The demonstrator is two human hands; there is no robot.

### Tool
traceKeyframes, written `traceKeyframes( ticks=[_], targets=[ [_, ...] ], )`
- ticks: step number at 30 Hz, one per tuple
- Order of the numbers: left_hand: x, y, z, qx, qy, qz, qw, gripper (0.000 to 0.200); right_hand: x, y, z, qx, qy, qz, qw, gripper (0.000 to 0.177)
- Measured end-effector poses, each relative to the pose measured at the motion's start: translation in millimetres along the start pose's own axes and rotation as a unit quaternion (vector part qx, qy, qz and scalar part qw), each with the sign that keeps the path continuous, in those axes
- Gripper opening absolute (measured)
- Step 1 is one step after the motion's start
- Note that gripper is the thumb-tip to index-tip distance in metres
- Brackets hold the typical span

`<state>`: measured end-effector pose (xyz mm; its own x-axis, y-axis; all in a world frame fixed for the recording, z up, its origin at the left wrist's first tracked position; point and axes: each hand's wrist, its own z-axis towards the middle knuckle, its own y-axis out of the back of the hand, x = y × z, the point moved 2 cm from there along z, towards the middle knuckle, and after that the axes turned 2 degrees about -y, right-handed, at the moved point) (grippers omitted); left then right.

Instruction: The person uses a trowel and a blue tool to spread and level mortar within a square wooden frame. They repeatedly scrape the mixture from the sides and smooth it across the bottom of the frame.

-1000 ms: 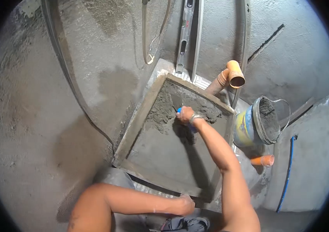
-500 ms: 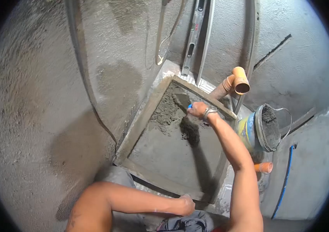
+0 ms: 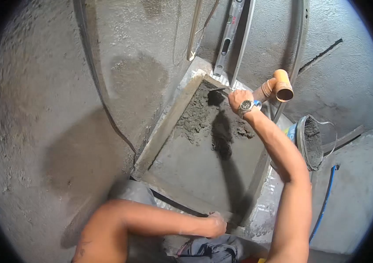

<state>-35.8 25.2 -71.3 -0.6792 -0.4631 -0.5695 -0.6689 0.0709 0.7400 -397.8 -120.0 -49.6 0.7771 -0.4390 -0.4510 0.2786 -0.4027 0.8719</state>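
My right hand [image 3: 240, 100], with a metal watch at the wrist, is closed round the handle of a trowel [image 3: 216, 97]. The trowel's dark blade lies at the mortar [image 3: 195, 115] heaped in the far corner of a square frame [image 3: 169, 127]. A blue handle end shows beside the watch. Smooth grey mortar covers the near part of the frame's inside, and a long shadow crosses it. My left hand [image 3: 216, 224] is closed at the frame's near edge; whether anything is in it is hidden.
A bucket of mortar [image 3: 312, 144] stands right of the frame. Behind are an orange pipe [image 3: 281, 85], a spirit level [image 3: 228, 41] and long metal strips. A blue hose [image 3: 324, 204] runs at the right. A rough wall [image 3: 33, 131] rises at the left.
My right hand has moved up and turned with the trowel, bringing the blade nearer the far corner. The whole view has shifted slightly. My left hand stays by the near edge.
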Motion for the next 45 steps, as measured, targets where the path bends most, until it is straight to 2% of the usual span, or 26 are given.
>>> traceKeyframes(
  ticks=[2,5,8,9,12,16,17,20,23,26,27,28,30,32,34,36,37,41,42,44,45],
  targets=[
    [-2,0,-1,-0.017,-0.006,0.006,1.0,0.018,-3,12,2,-0.037,0.016,-0.056,0.998,0.023],
    [-5,-8,3,-0.036,-0.015,-0.003,0.999,0.015,-1,9,20,-0.105,-0.02,-0.059,0.993,0.022],
    [-5,-1,-5,-0.009,-0.006,-0.015,1.0,0.014,5,6,30,-0.082,-0.005,-0.066,0.994,0.017],
    [-5,5,-9,-0.003,-0.007,-0.009,1.0,0.014,8,13,30,-0.041,0.003,-0.037,0.998,0.017],
    [-6,2,-6,0.007,-0.011,-0.008,1.0,0.015,12,23,31,-0.055,0.018,-0.084,0.995,0.019],
    [-4,0,-1,0.023,-0.006,-0.002,1.0,0.018,5,2,22,-0.098,0.007,-0.013,0.995,0.023],
    [-2,1,-2,0.026,-0.005,-0.001,1.0,0.018,3,-4,13,-0.045,-0.005,0.01,0.999,0.023],
    [0,0,-2,0.027,0.003,0.003,1.0,0.021,-13,-37,-9,-0.02,-0.018,0.067,0.997,0.024],
    [4,-1,3,0.016,0.028,-0.001,0.999,0.023,-13,-41,-11,-0.092,0.0,0.066,0.994,0.025],
    [-1,2,1,0.013,0.018,0.003,1.0,0.023,-20,-48,8,0.094,0.118,0.193,0.969,0.028],
    [-4,-1,1,0.002,0.008,0.012,1.0,0.022,-14,-74,20,0.116,0.117,0.199,0.966,0.026],
    [-5,-2,1,-0.009,-0.001,0.019,1.0,0.022,-2,-71,16,0.096,0.13,0.201,0.966,0.03],
    [-7,2,-3,0.0,-0.016,0.012,1.0,0.02,25,-95,12,0.079,0.02,0.236,0.968,0.035],
    [-6,1,-6,-0.011,-0.02,0.022,0.999,0.019,49,-129,-7,0.01,-0.054,0.381,0.923,0.043],
    [-11,-4,-6,-0.045,-0.023,0.047,0.998,0.017,50,-126,-18,0.124,-0.058,0.457,0.879,0.042],
    [-14,-5,-3,-0.034,-0.033,0.014,0.999,0.016,32,-77,-36,0.241,-0.091,0.529,0.809,0.039],
    [-13,-5,-1,-0.029,-0.037,0.001,0.999,0.016,31,-88,-35,0.265,-0.147,0.627,0.717,0.034],
    [-14,-8,-2,-0.042,-0.028,0.012,0.999,0.015,55,-103,-16,0.215,-0.234,0.743,0.589,0.031],
    [-15,-11,-2,-0.037,-0.031,0.015,0.999,0.015,59,-99,-24,0.194,-0.213,0.718,0.633,0.034],
    [-11,-17,4,-0.047,-0.034,0.019,0.998,0.014,54,-105,-29,0.237,-0.098,0.649,0.716,0.036],
    [-12,-23,5,-0.058,-0.034,0.014,0.998,0.013,48,-86,-39,0.244,-0.104,0.612,0.746,0.038]
  ],
)
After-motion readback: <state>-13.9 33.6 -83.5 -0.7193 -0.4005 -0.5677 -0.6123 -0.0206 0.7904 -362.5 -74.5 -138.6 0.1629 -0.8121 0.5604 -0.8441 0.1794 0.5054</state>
